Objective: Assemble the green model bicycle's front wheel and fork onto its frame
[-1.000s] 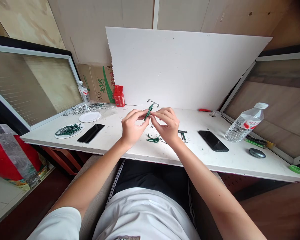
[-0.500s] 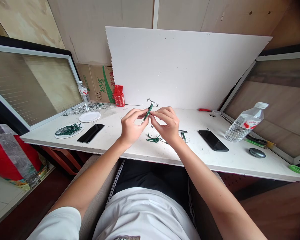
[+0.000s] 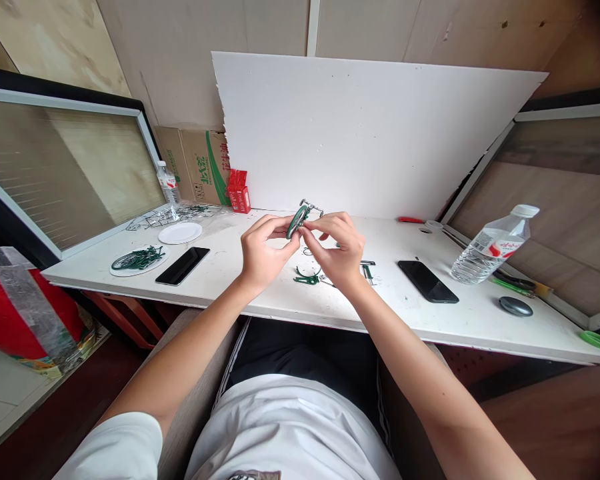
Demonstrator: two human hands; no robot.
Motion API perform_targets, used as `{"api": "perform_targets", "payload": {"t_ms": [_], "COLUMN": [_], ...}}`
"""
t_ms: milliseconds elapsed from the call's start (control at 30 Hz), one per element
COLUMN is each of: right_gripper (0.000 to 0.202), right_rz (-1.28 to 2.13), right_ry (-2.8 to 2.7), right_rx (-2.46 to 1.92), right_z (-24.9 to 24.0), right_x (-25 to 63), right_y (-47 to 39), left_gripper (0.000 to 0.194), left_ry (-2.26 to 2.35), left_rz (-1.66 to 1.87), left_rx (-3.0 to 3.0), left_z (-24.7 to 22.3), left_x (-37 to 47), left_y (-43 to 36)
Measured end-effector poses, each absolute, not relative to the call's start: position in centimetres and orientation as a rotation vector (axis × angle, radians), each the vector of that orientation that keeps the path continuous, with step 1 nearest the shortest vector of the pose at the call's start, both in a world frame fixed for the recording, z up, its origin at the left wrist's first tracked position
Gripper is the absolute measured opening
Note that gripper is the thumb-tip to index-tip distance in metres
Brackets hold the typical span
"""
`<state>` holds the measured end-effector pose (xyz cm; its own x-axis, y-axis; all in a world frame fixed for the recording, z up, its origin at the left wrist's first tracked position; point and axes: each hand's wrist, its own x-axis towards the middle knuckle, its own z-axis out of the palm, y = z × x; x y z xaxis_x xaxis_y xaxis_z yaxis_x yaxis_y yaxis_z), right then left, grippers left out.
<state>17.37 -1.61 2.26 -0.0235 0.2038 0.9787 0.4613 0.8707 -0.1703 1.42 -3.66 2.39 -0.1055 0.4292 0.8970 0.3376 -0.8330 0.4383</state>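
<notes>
1. Fingers (image 3: 314,235) of both hands pinch a small green model piece (image 3: 297,221), held up above the white table (image 3: 260,293).
2. Left hand (image 3: 261,255) grips it from 9 o'clock, right hand (image 3: 337,253) from 3 o'clock.
3. More green parts (image 3: 306,278) lie on the table at 6 o'clock, just under the hands.
4. At 3 o'clock, farther out, rest a black phone (image 3: 428,281) and a water bottle (image 3: 493,245).

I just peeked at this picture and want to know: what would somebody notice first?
First, the two hands in the middle: the left hand and right hand pinch a small green model piece above the white table. Next, the big white board leaning against the wall behind them. A water bottle lies on the right, by a black phone.
</notes>
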Motion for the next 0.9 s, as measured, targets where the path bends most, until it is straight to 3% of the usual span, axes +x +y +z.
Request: {"api": "perform_targets", "payload": {"t_ms": [567,900], "right_gripper": [0.003,0.004], "right_rz": [-0.222,0.17], "right_ry": [-1.6,-1.56], "right_rx": [-0.525,-0.584], "right_z": [2.9,2.9], "right_x": [17.0,16.5], "right_y": [-2.4,-3.2], "left_gripper": [0.022,0.021], "left_ry": [0.857,0.845], "left_rz": [2.117,2.089], "left_rx": [2.097,1.956], "left_z": [2.4,2.1], "left_x": [1.4,1.5], "left_y": [-3.9,-3.3]}}
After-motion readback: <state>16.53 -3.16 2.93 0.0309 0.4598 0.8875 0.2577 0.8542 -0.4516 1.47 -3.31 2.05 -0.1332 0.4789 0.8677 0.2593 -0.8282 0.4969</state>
